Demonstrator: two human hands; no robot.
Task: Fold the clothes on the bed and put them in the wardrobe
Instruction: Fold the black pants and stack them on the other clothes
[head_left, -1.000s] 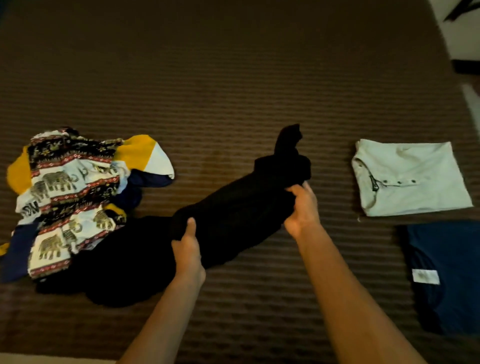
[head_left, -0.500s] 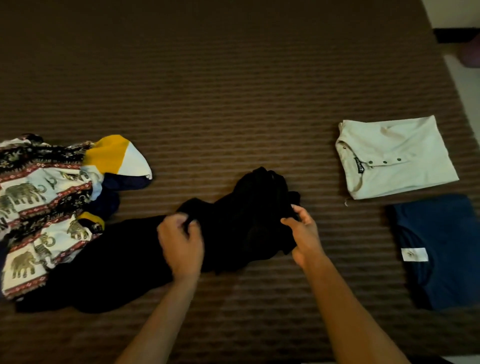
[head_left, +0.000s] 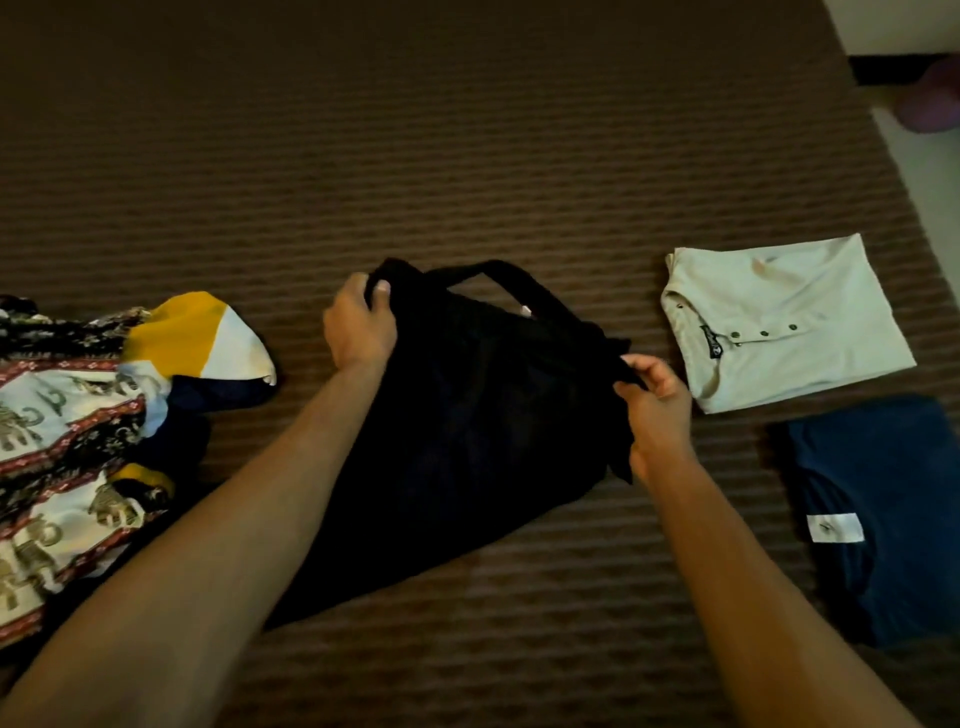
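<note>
Two bare forearms enter from the near edge and reach over the brown ribbed bed (head_left: 519, 156). Between them lies one black garment (head_left: 467, 441), spread across the middle of the bed, its lower end toward the viewer and its upper edge farther away. The right hand (head_left: 657, 410) pinches a fold at the garment's right edge, thumb and fingers curled on the cloth; its grip is narrow and holds fabric. The left hand (head_left: 358, 330) is farther out, at the garment's upper left corner, its grip closed round a bunch of the black cloth with the thumb on top. A band of the garment arches between the two held points, lifted slightly off the bed.

At the near right lies one folded navy garment (head_left: 883, 519), with one white label showing on it. Just beyond it, apart from it, lies one folded pale collared shirt (head_left: 789, 322), with three dark buttons visible on the placket. Both lie to the right of the black garment and do not touch it.

At the left edge sits one unfolded heap: one elephant-print cloth (head_left: 57, 467) and one yellow, white and navy garment (head_left: 197, 343) piled together. How many further pieces lie in the heap cannot be told. Pale floor shows past the bed's far right corner.
</note>
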